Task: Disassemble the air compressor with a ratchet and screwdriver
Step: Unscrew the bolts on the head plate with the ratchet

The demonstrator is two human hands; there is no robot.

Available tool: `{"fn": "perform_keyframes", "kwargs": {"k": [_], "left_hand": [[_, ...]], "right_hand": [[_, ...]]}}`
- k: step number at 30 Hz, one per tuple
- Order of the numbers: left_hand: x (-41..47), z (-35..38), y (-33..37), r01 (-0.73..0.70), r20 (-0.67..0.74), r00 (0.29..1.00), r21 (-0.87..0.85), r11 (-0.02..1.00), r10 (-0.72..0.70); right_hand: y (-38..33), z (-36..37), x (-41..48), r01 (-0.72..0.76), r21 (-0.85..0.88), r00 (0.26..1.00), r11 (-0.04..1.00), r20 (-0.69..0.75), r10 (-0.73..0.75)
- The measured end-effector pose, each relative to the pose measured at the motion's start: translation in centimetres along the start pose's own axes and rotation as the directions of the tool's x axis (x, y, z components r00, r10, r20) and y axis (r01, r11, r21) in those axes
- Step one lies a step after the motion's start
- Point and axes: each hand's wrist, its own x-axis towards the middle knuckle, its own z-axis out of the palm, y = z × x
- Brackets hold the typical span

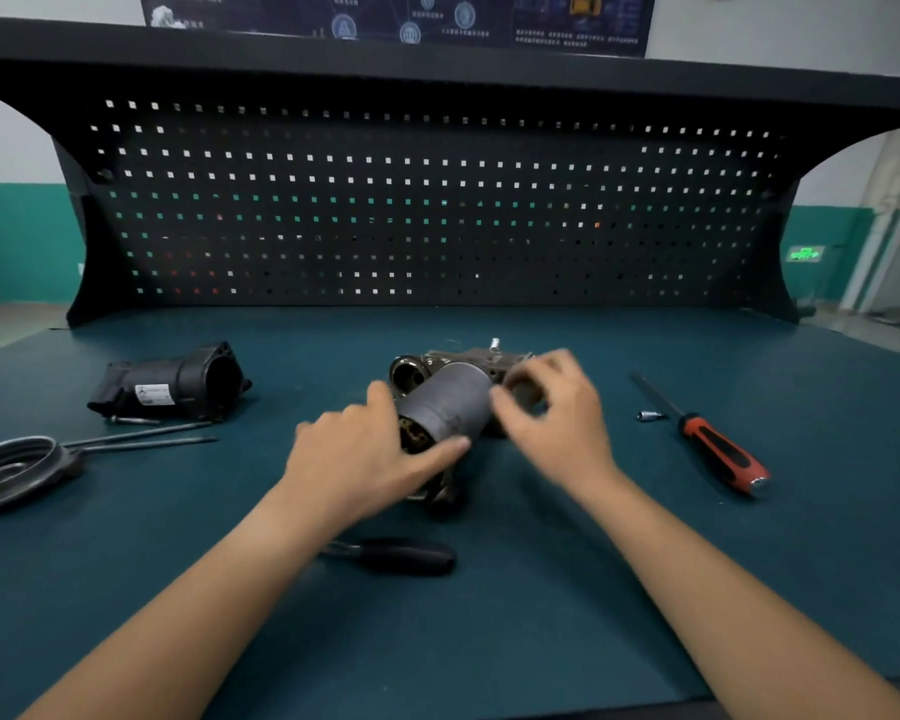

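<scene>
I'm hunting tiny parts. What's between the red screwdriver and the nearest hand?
Head view: a small silver socket lies on the mat between the right hand and red screwdriver.

Tabletop [541,615] dark teal. Pegboard [437,210] black, regular grid of square holes. Motor can [448,402] dark grey, brass-coloured at its open end. Housing [178,381] black, white label [154,394]. Screwdriver [718,449]: red-and-black handle, dark shaft. Tool handle [406,556] black. Round cover [11,470] dull silver-grey.
</scene>
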Motion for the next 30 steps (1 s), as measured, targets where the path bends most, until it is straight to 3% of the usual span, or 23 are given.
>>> {"fn": "perform_keyframes", "kwargs": {"k": [1,3,6,8,11,16,20,25,28,30], "left_hand": [[0.2,0.1,0.4,-0.012,-0.016,1.0,0.041,0.999,0.013],[0.4,0.6,1.0,-0.046,-0.054,0.997,0.142,0.989,0.054],[0.5,1.3,0.7,-0.036,-0.099,0.994,0.13,0.991,0.049],[0.6,1.2,0.3,-0.012,-0.087,0.996,0.045,0.999,0.015],[1.2,0.9,-0.3,0.004,-0.028,1.0,0.009,1.0,-0.004],[4.0,0.3,-3.1,0.006,0.13,0.991,-0.056,0.998,0.001],[6.3,0.2,-5.7,0.086,0.208,0.976,-0.119,0.989,-0.06],[7.5,0.8,-7.0,0.151,0.058,0.987,-0.025,0.988,-0.149],[7.4,0.4,-6.2,0.094,0.026,0.995,0.03,0.995,-0.095],[6.5,-0.4,-5.3,0.034,-0.059,0.998,-0.053,0.998,-0.037]], "right_hand": [[0.9,0.0,1.0,-0.052,-0.007,0.998,0.999,-0.039,0.052],[3.1,0.1,2.6,-0.147,-0.087,0.988,0.985,0.036,0.15],[5.6,0.8,3.9,-0.055,-0.231,0.967,0.972,0.23,0.109],[6.3,1.2,4.0,-0.047,-0.184,0.94,0.982,0.324,0.105],[6.5,1.3,4.0,-0.046,-0.13,0.939,0.99,0.333,0.087],[6.6,-0.2,3.4,0.152,-0.376,0.925,0.914,0.38,0.002],[5.6,-0.5,2.2,0.192,-0.448,0.936,0.873,0.351,-0.026],[3.5,0.7,1.1,0.175,-0.449,0.946,0.876,0.323,-0.024],[3.2,1.2,0.6,0.165,-0.467,0.947,0.869,0.321,-0.007],[3.4,1.4,0.1,0.131,-0.383,0.958,0.914,0.286,-0.017]]}}
